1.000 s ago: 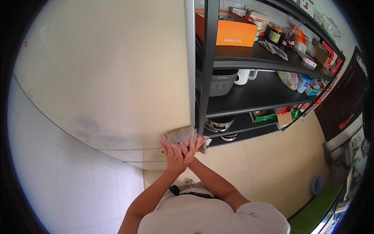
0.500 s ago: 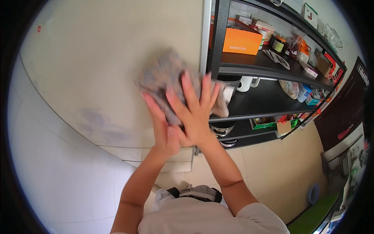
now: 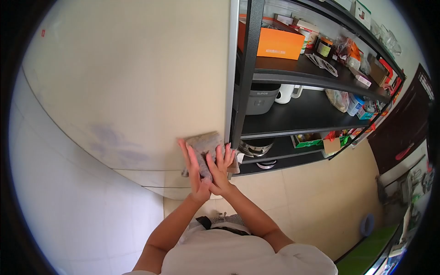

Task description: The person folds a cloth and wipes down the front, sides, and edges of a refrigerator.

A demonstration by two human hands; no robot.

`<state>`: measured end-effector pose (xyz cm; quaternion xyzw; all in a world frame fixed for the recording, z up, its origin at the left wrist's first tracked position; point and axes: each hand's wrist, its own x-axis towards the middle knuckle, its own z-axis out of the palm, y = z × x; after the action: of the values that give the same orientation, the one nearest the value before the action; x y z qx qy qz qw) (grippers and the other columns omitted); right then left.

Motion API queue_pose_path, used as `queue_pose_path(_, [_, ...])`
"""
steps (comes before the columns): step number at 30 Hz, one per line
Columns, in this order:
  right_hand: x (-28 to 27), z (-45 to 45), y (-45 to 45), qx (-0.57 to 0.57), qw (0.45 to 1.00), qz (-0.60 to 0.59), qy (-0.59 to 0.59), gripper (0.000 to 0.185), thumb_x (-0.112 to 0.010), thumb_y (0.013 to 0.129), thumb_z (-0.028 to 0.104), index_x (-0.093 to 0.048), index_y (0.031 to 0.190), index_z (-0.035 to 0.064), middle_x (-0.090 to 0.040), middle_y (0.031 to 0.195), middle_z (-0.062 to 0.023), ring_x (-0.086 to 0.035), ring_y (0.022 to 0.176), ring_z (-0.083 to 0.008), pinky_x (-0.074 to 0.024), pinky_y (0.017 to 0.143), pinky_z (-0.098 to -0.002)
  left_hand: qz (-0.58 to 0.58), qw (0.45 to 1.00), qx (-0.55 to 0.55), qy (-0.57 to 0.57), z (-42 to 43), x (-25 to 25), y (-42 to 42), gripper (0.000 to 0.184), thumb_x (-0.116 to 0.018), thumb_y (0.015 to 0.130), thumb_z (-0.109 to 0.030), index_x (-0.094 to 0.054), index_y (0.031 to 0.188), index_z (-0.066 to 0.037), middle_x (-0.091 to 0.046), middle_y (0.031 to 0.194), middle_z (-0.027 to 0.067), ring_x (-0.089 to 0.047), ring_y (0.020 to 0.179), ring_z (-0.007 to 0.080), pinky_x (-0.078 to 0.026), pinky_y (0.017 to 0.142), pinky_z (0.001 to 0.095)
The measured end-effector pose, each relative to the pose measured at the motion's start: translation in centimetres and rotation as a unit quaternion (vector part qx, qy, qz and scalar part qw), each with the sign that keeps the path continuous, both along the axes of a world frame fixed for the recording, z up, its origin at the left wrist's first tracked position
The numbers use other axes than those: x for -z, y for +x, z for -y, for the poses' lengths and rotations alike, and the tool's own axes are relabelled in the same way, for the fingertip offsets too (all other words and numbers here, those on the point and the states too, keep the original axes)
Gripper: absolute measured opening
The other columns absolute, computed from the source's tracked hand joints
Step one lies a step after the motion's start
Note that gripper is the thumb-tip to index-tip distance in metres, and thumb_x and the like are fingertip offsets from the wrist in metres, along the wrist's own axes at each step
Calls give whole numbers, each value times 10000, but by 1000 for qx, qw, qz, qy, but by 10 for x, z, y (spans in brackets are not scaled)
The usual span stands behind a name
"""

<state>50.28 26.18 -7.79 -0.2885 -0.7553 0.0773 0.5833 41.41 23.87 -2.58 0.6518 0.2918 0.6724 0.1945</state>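
Grey cloth (image 3: 203,142), partly hidden, lies under straight-fingered left hand (image 3: 194,170) and spread right hand (image 3: 221,172).

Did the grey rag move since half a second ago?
Yes: the rag went down the pale panel, from mostly higher than the purplish smudge to about level with it.

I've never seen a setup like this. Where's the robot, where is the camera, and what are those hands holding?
There's no robot here: a person works with bare hands. The camera is worn on their head, looking forward and down, so you see their own arms. The left hand and right hand are spread over a greyish cloth, which seems pressed against a large pale panel. A purplish smudge marks that panel. Beside it, a black shelf unit holds, among other things, an orange box, a grey appliance and a white jug.
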Motion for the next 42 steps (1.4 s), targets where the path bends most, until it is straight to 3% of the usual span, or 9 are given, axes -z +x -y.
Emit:
queue_pose_path(2, [-16, -9, -20, 51, 994, -85, 51, 608, -492, 834, 371, -422, 1368, 89, -161, 1509, -182, -8, 1371, -454, 127, 1015, -607, -23, 999, 4, 37, -5, -38, -7, 799, -382, 906, -414, -26, 1425, 78, -8, 1498, 267, 31, 1394, 401, 1, 1101, 503])
queue_pose_path(8, [-160, -26, -36, 184, 969, -4, 162, 415, -485, 859, 354, -601, 1206, 160, -416, 1404, -90, -193, 1344, -389, 57, 1051, -571, -116, 964, -145, 192, -33, -132, -35, 699, -259, 950, -456, -116, 1445, 16, -63, 1504, 235, -61, 1402, 355, -64, 1118, 459])
queue_pose_path(20, [65, -27, -59, 236, 958, -52, 151, 350, -420, 893, 355, -612, 1108, 156, -437, 1371, -112, -222, 1334, -433, 5, 1041, -649, -215, 961, -147, 94, -13, 73, -59, 545, -337, 903, -141, -236, 1383, 95, -126, 1456, 328, -136, 1339, 510, -110, 1082, 563])
queue_pose_path(24, [-4, -15, -56, 222, 964, -90, 118, 376, -417, 896, 388, -664, 1092, 183, -502, 1320, -89, -270, 1315, -396, -1, 1060, -600, -156, 973, -126, 114, -15, 19, -51, 592, -330, 841, -81, -210, 1395, 92, -115, 1465, 317, -132, 1365, 454, -107, 1102, 515])
queue_pose_path(29, [-155, -24, -48, 190, 968, -43, 159, 402, -385, 919, 387, -657, 1140, 190, -515, 1327, -45, -337, 1280, -372, 11, 1072, -511, -89, 964, -167, 186, -36, -102, -45, 632, -185, 976, -407, -198, 1420, 42, -124, 1498, 228, -82, 1395, 374, -96, 1114, 479])
queue_pose_path(31, [-201, -27, -49, 198, 962, -10, 187, 435, -354, 878, 337, -656, 1132, 152, -520, 1313, -109, -280, 1318, -398, 51, 1082, -512, -66, 962, -172, 203, -41, -140, -46, 623, -168, 978, -411, -231, 1411, 33, -145, 1496, 218, -103, 1394, 362, -116, 1111, 475])
queue_pose_path(34, [-216, -31, -60, 212, 955, -51, 201, 432, -342, 932, 410, -660, 1131, 196, -533, 1306, -42, -367, 1262, -351, 11, 1076, -501, -73, 952, -197, 223, -45, -156, -53, 598, -178, 986, -393, -275, 1391, 35, -167, 1480, 245, -167, 1376, 380, -175, 1097, 481])
queue_pose_path(38, [-144, -33, -63, 247, 944, -30, 215, 417, -344, 928, 399, -667, 1108, 204, -536, 1298, -45, -367, 1263, -333, -7, 1080, -519, -121, 925, -270, 239, -42, -90, -53, 522, -253, 993, -319, -314, 1352, 55, -173, 1447, 314, -206, 1337, 463, -207, 1081, 505])
queue_pose_path(42, [22, -34, -58, 246, 949, -65, 184, 366, -382, 916, 374, -685, 1041, 210, -552, 1264, -41, -352, 1272, -344, -20, 1078, -547, -148, 957, -203, 149, -30, 57, -50, 473, -279, 982, -253, -319, 1333, 62, -153, 1423, 368, -173, 1328, 508, -178, 1077, 542])
